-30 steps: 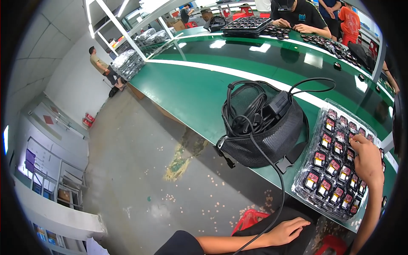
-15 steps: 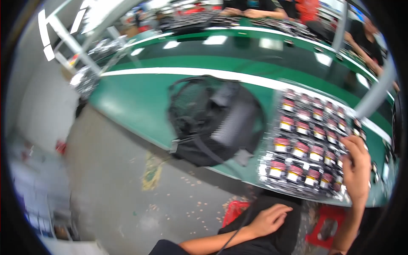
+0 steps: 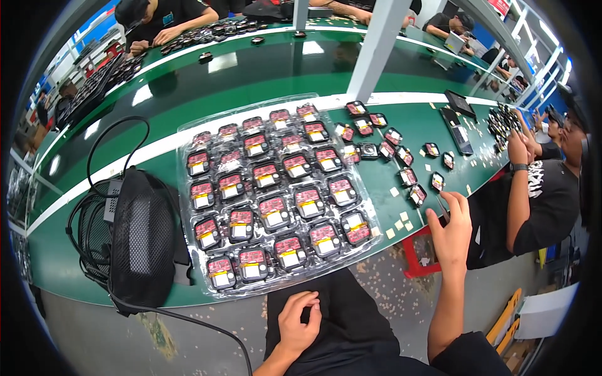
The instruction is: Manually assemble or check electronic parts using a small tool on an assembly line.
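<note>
My right hand [image 3: 450, 232] is raised over the table's front edge on the right. Its thumb and index finger are closed on thin, pointed metal tweezers [image 3: 444, 210], partly hidden by the fingers. Just beyond the tips lies a small black module [image 3: 438, 182] with a red-and-white face. My left hand [image 3: 300, 323] rests by my thigh, fingers curled in to the thumb, with nothing visible in it. In front of me a clear plastic blister tray [image 3: 370, 216] holds rows of similar black modules [image 3: 274, 212] with red, yellow and white labels.
Several loose modules [image 3: 387, 150] and small pale paper bits [image 3: 403, 216] are scattered right of the tray. A black mesh bag [image 3: 141, 244] with a cable stands at left. A grey post [image 3: 379, 53] rises behind the tray. A co-worker [image 3: 539, 194] sits at right; a red stool [image 3: 414, 257] is below.
The view has swung to the right, bringing the loose modules and the co-worker into sight. My right hand has moved from the tray's right side to the loose modules. My left fingers have curled.
</note>
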Tool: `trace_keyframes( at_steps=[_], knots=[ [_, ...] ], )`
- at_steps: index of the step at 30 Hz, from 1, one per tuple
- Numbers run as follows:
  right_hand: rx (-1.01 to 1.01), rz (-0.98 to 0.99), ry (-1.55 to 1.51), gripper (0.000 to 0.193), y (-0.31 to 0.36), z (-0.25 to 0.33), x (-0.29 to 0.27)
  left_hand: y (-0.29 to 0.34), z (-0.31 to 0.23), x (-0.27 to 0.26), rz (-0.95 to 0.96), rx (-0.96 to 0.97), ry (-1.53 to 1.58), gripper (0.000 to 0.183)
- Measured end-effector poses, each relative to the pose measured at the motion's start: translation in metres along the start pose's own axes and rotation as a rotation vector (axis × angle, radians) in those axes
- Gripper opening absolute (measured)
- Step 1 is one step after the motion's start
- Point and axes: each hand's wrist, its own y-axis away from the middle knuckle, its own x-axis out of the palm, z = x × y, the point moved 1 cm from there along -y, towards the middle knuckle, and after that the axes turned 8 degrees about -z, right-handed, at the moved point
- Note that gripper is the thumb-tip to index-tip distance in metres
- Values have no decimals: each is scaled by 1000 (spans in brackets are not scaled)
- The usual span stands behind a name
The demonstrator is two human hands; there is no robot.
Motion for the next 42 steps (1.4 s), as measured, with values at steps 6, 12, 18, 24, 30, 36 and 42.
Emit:
trace_keyframes(
  at_steps=[6,12,18,24,30,36,42],
  knots=[
    [-42,103,-78,48,-3,8,14,2,-1,2,12,12,-32,30],
    [57,85,-213,44,-6,12,23,-2,-15,0,27,33,-32,28],
    [-33,311,-977,43,58,66,-13,-7,-57,-6,12,214,28,39],
    [400,843,-1285,31,108,99,-15,-21,-78,-7,-158,592,-122,52],
    [562,940,-1436,28,123,100,-6,-34,-81,-16,-81,626,-149,43],
    [554,925,-1506,28,121,108,-4,-26,-72,-13,-118,432,55,43],
    [-209,556,-845,51,105,112,-8,-28,-69,-20,-15,-120,760,60]
  ],
)
